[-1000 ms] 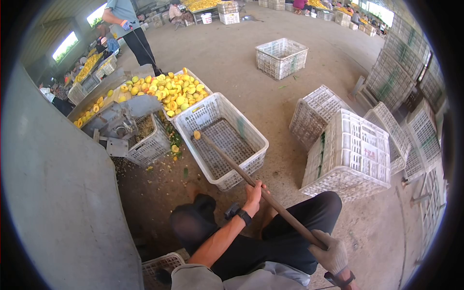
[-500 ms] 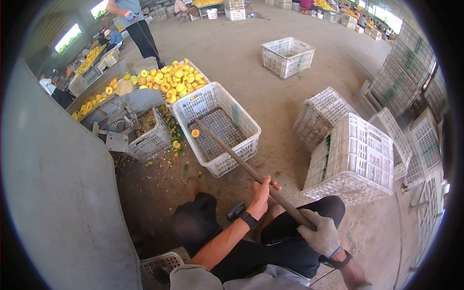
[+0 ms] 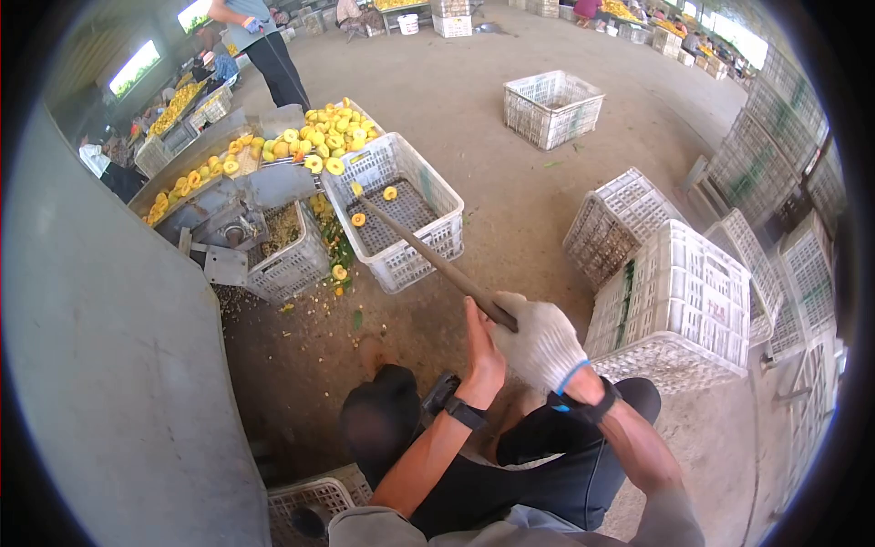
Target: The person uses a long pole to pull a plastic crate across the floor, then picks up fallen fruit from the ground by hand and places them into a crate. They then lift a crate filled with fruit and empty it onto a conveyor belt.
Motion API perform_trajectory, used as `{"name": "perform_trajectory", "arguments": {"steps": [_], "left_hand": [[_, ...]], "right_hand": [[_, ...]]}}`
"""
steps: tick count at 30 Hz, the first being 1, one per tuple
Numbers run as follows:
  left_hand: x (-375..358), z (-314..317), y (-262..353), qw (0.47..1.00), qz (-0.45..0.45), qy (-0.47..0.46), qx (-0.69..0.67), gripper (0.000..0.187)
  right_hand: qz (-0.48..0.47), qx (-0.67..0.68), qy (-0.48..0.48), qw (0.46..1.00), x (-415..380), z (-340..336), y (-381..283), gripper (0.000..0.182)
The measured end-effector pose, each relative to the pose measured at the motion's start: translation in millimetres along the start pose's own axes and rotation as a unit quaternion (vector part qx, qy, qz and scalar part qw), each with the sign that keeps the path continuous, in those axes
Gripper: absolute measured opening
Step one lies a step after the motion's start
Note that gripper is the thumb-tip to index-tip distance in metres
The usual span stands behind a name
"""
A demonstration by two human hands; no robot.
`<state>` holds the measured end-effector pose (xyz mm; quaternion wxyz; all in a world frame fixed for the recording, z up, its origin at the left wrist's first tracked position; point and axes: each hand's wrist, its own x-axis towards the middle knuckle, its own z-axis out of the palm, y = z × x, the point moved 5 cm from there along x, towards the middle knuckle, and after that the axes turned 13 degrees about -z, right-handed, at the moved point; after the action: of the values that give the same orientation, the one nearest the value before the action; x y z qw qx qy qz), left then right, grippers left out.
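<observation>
My right hand (image 3: 544,346), in a whitish knit glove, grips the near end of a long wooden stick (image 3: 428,255). Bare and wearing a black wristband, my left hand (image 3: 481,360) is against the stick just beside the glove, its thumb straight along the shaft; its other fingers are partly hidden. The stick's far end reaches inside a white plastic crate (image 3: 419,266) on the floor. Two yellow peach halves (image 3: 390,193) lie apart on the crate's bottom. Behind its far left edge, many peach halves (image 3: 333,132) are heaped at a metal machine (image 3: 205,214).
A smaller crate (image 3: 292,264) of pits and scraps stands under the machine. Upturned crates (image 3: 674,301) stand at right, another crate (image 3: 554,109) farther off. A grey metal panel (image 3: 118,346) borders my left. A person (image 3: 264,50) stands beyond the machine.
My right hand has moved forward and left, close to my left hand. The crate now appears farther up and left. A second peach half shows inside, and more fruit lies along the machine's trough.
</observation>
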<state>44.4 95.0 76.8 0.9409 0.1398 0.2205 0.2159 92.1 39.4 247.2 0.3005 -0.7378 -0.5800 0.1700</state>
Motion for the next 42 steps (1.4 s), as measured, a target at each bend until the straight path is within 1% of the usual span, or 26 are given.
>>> {"name": "perform_trajectory", "arguments": {"steps": [1, 3, 4, 7, 9, 10, 13, 14, 17, 20, 23, 26, 31, 35, 38, 39, 42], "left_hand": [[-3, -1, 4, 0.999, 0.008, 0.038, -0.004, 0.074], [-15, 5, 12, 0.993, 0.028, 0.113, -0.013, 0.078], [-20, 11, 16, 0.993, 0.032, 0.110, 0.001, 0.079], [-31, 18, 17, 0.992, 0.034, 0.115, 0.039, 0.080], [-31, 11, 12, 0.989, 0.025, 0.133, 0.065, 0.080], [-32, 13, 15, 0.981, 0.089, 0.150, 0.086, 0.081], [-37, 13, 3, 0.992, 0.003, 0.123, 0.037, 0.072], [-34, 9, 3, 0.993, 0.015, 0.118, 0.026, 0.074], [-41, 9, 11, 0.996, 0.010, 0.081, 0.043, 0.078], [-48, 4, 11, 0.995, 0.017, 0.082, 0.061, 0.081], [-55, 5, 13, 0.994, 0.011, 0.089, 0.064, 0.083], [-57, 7, 16, 0.994, 0.018, 0.057, 0.091, 0.082], [-54, 8, 15, 0.992, 0.017, 0.086, 0.093, 0.081], [-54, 10, 12, 0.992, 0.020, 0.066, 0.102, 0.083], [-51, 4, 5, 0.985, 0.010, 0.114, 0.130, 0.084], [-53, 6, 1, 0.981, -0.015, 0.122, 0.150, 0.083], [-59, 6, -18, 0.960, -0.103, 0.143, 0.218, 0.081]], "right_hand": [[-0.002, 0.004, -0.002, 1.000, 12, 1, -4, 0.038], [-0.044, -0.011, 0.035, 0.998, 36, 19, 10, 0.038], [-0.066, -0.018, 0.054, 0.996, 49, 26, 15, 0.037], [-0.024, -0.014, -0.028, 0.999, 80, 39, 15, 0.042], [-0.031, -0.007, -0.010, 0.999, 96, 56, 22, 0.041], [-0.031, -0.001, -0.003, 1.000, 104, 63, 22, 0.040], [-0.058, -0.005, 0.009, 0.998, 137, 78, 23, 0.036], [-0.070, -0.006, 0.015, 0.997, 150, 80, 20, 0.035], [-0.063, -0.059, -0.021, 0.996, 173, 86, 17, 0.034], [-0.069, -0.072, -0.032, 0.995, 182, 82, 16, 0.033], [-0.056, -0.046, -0.040, 0.997, 171, 75, 13, 0.038], [-0.069, -0.042, -0.052, 0.995, 168, 64, 10, 0.039], [-0.088, -0.061, -0.046, 0.993, 142, 44, 16, 0.043], [-0.089, -0.082, -0.025, 0.992, 96, 39, 45, 0.047], [-0.062, -0.075, -0.027, 0.995, 40, 34, 55, 0.050], [-0.045, -0.064, -0.026, 0.997, 17, 32, 54, 0.051], [-0.049, -0.064, -0.005, 0.997, -45, 36, 61, 0.054]]}}
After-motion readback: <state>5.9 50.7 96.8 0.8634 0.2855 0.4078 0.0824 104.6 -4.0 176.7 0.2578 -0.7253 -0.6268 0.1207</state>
